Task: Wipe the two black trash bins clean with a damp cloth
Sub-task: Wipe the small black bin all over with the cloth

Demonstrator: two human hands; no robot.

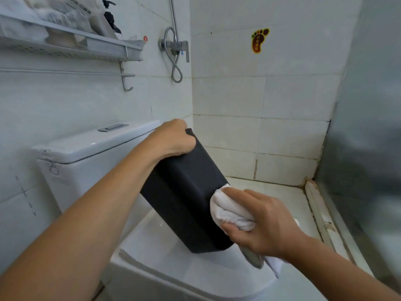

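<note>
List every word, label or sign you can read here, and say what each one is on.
"小心": top two characters on the foot-shaped sticker on the wall; the characters below them are too blurred to read.
Packets on the shelf: print too blurred to read.
Pump bottle: label unreadable.
Toilet tank: scribbled marks and faint print on its front, not legible.
Black bin and cloth: no text.
</note>
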